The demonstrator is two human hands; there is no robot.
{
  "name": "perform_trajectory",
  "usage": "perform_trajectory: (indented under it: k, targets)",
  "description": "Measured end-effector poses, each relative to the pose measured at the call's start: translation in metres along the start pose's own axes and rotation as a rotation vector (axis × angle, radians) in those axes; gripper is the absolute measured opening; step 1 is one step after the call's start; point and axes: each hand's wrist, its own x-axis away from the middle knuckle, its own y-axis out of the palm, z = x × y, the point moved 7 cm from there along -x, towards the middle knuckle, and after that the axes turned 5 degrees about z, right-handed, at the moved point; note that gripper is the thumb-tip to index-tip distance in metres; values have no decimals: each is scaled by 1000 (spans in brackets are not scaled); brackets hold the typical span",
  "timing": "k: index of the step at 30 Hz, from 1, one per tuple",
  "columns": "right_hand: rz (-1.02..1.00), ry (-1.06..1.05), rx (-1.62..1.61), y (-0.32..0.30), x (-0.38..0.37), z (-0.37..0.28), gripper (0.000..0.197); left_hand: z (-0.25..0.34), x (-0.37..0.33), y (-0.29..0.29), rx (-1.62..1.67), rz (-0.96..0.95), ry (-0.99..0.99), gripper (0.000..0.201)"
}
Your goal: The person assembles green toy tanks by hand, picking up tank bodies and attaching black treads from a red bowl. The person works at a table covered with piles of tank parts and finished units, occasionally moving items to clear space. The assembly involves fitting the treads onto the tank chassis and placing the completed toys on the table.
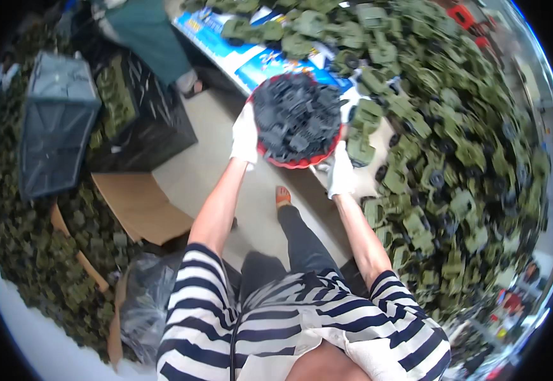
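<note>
Between my two white-gloved hands is a round red basket (296, 164) with a scalloped rim, heaped with small dark grey plastic parts (298, 117). My left hand (245, 136) grips its left side. On the lower right side of the rim, my right hand (341, 170) holds it too. Both sets of fingers are partly hidden by the basket. It is held over the table's near edge, beside olive-green toy vehicle bodies (365, 130) with black wheels.
Green toy vehicles (460, 171) cover the table on my right, with blue printed sheets (251, 60) at its far end. To my left are a grey plastic crate (59, 127), black boxes (146, 114), an open cardboard flap (140, 206) and piled green parts. Another person's green clothing (143, 38) shows beyond.
</note>
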Motion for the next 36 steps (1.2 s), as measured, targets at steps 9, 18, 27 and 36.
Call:
perform_trajectory:
  k: [9, 18, 27, 36]
  targets:
    - [-240, 68, 237, -25, 67, 28, 49, -33, 27, -32, 11, 496, 280, 39]
    - [-509, 782, 926, -56, 126, 239, 31, -538, 135, -375, -579, 965, -1010, 79]
    - [-406, 799, 828, -53, 59, 324, 40, -695, 109, -557, 15, 1238, -543, 77]
    - [-588, 407, 1171, -15, 104, 257, 37, -426, 80, -346, 1313, 404, -670, 47]
